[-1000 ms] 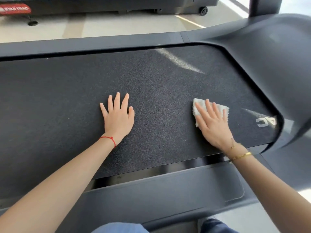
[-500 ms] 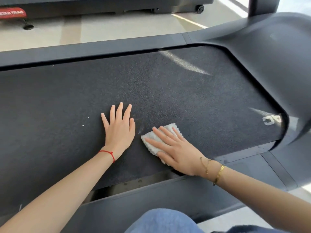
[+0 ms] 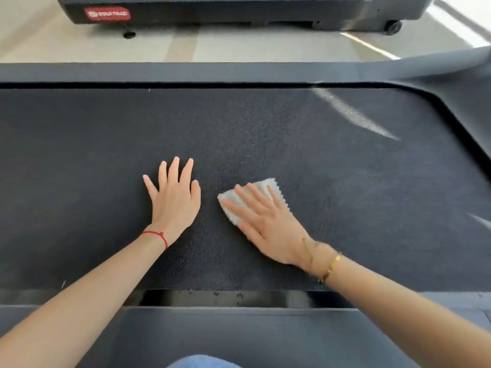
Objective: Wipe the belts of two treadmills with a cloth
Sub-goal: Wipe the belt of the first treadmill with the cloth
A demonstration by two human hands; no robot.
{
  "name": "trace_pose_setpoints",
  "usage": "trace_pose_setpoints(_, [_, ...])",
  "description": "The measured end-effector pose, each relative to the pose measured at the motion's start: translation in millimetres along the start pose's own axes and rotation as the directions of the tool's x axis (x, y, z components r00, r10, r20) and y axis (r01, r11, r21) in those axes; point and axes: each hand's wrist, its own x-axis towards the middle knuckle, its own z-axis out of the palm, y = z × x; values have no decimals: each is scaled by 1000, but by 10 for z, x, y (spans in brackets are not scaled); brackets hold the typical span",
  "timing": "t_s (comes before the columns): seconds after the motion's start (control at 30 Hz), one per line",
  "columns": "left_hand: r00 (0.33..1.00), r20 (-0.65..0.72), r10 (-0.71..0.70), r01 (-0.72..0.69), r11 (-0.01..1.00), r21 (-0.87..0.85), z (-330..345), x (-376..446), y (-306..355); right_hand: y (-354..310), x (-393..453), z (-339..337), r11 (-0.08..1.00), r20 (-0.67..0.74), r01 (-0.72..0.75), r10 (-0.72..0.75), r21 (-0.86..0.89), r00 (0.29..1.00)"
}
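A pale tiled floor [image 3: 239,46] is seen beyond the far side rail, crossed by a darker beige strip [image 3: 183,43] and a thin white line [image 3: 369,45]. A red string bracelet [image 3: 156,236] is worn on one wrist and a gold bangle [image 3: 330,266] on the other. Blue denim [image 3: 204,362] is glimpsed at the bottom edge.

Flat hands [image 3: 175,200], cloth [image 3: 247,197] on belt [image 3: 345,181]

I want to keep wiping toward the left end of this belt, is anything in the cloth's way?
Yes: the left hand rests flat on the belt just left of the cloth, which the right hand presses down. Beyond it, nothing visible lies on the belt.
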Motion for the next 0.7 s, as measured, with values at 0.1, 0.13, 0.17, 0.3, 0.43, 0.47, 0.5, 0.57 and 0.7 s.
trace_pose_setpoints(0.1, [999,18,-32,32,999,-10,19,-10,-49,196,77,-78,997,59,76,-77,31,995])
trace_pose_setpoints(0.13, [999,20,-37,37,999,-16,26,-15,-45,334,163,-108,999,50,43,-42,-7,998])
trace_pose_setpoints(0.17, [999,21,-42,43,999,-22,28,-19,-37,474,280,-157,999,41,-35,36,-15,999])
trace_pose_setpoints(0.3, [998,13,-58,58,998,-25,16,-40,-2,644,582,-245,946,21,-315,314,80,949])
trace_pose_setpoints(0.43, [998,8,-60,61,998,-12,14,-45,-1,125,221,-20,1000,-26,15,-15,-5,1000])
trace_pose_setpoints(0.47, [998,10,-57,58,998,-10,15,-45,-3,4,89,27,995,-8,95,-95,5,995])
trace_pose_setpoints(0.5, [998,10,-58,58,998,-10,18,-45,-9,-54,7,49,988,17,149,-149,34,989])
trace_pose_setpoints(0.57, [998,9,-62,62,998,-11,24,-42,-18,47,21,-2,978,69,197,-202,62,977])
trace_pose_setpoints(0.7, [998,13,-56,56,998,2,36,-31,-26,437,493,-155,999,35,-24,23,31,999])
